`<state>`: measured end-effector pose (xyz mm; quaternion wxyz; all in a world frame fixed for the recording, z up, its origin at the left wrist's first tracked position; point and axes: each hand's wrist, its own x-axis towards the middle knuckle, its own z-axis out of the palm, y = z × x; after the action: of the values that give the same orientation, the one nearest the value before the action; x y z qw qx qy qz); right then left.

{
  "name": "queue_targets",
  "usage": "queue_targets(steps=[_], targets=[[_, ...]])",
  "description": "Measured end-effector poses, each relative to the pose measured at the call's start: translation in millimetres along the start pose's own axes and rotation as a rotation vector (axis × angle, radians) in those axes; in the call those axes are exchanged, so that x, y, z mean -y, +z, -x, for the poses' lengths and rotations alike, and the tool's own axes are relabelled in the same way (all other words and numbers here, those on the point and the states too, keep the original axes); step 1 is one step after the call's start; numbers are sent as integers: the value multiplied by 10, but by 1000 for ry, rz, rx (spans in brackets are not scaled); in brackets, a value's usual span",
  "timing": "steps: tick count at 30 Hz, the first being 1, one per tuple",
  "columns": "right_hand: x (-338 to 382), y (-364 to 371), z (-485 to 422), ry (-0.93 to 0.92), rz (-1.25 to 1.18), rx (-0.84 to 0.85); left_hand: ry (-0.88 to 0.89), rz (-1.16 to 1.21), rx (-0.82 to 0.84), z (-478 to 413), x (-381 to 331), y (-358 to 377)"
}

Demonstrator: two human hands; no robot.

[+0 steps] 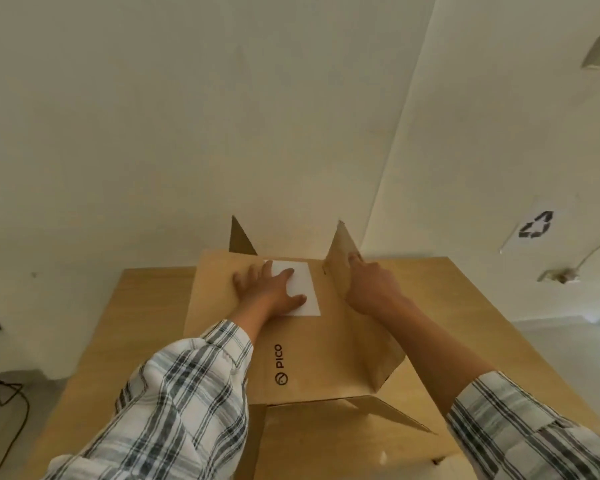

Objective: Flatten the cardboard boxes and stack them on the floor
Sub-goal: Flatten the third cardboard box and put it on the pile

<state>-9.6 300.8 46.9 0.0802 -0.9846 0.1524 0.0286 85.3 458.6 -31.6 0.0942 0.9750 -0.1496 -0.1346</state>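
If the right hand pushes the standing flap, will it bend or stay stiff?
The flap likely stays stiff and folds only at its crease; it stands straight. It looks light, being thin cardboard. The box should not slide, as the left hand presses it.

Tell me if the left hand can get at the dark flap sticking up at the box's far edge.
Probably yes. The left hand lies flat on the box, and the dark flap stands just beyond it with only bare cardboard between. The right hand is at the right flap.
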Motion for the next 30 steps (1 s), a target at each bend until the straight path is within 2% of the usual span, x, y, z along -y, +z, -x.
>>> queue_targets(steps=[7, 13, 18, 22, 25, 30], targets=[[-292, 489, 197, 19, -52, 44, 4, -45, 92, 165, -91, 597], [-427, 1353, 409, 85, -175, 60, 4, 46, 294, 264, 190, 1404], [-434, 2043, 409, 124, -68, 74, 9, 48, 418, 345, 448, 2021], [-486, 2372, 265, 116, 240, 97, 29, -15, 377, 309, 505, 2161], [-557, 2584, 152, 81, 362, 44, 14, -11, 338, 214, 538, 2164], [-413, 2885, -85, -96, 256, 135, -10, -26, 183, -10, 569, 2169]])
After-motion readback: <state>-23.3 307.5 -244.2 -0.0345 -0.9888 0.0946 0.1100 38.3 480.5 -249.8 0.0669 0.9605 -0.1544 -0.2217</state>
